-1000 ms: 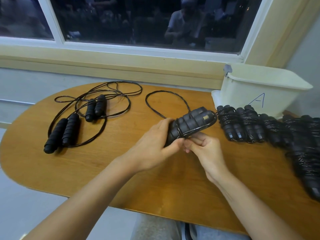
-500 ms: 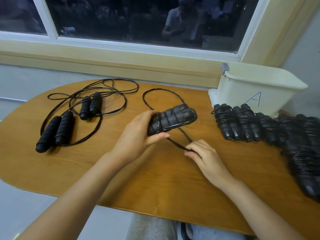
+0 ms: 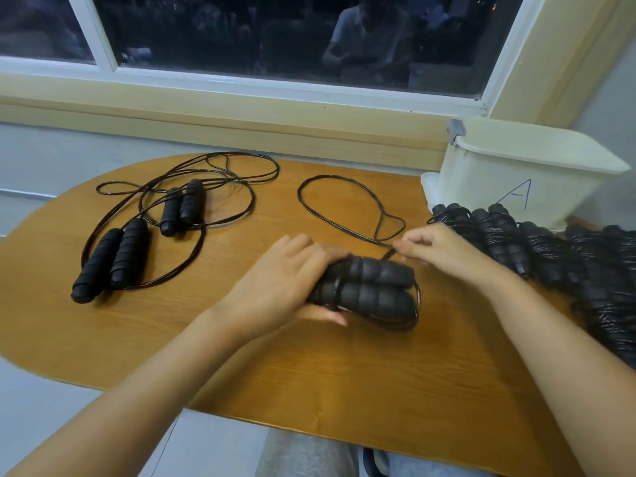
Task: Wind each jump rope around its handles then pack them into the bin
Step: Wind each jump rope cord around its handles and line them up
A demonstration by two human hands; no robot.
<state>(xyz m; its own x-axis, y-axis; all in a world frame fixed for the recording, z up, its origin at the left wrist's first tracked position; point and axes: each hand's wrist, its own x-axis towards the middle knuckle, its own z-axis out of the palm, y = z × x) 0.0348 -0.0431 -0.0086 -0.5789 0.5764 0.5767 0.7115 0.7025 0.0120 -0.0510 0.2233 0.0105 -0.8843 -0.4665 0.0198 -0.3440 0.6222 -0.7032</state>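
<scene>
The fingers (image 3: 303, 246) of my left hand (image 3: 275, 290) are curled over the far side of a pair of black foam handles (image 3: 371, 287), with the thumb under the near side, clamping the two together side by side low over the desk (image 3: 309, 380). I cannot tell whether the handles touch the wood. A few turns of cord already cross them near my palm.

My right hand (image 3: 447, 251) pinches the black cord (image 3: 327, 201) between thumb and fingertips just behind the handles. From there the cord runs out into a slack loop lying flat toward the far edge.

The desk is oval. Its rounded end is on my left, its near edge runs across below my forearms, and its far edge sits against the wall under the window sill (image 3: 241, 132). Bare wood lies between the handles and the near edge.

Two loose jump ropes (image 3: 113, 259) lie at the left with their cords tangled together, well apart from my hands. A row of wound jump ropes (image 3: 550, 249) lies along the right, just beside my right wrist.

The cream bin (image 3: 488, 187), marked with the letter A (image 3: 518, 196), stands in the far right corner, and the wound ropes butt against its base. I cannot see inside it.
</scene>
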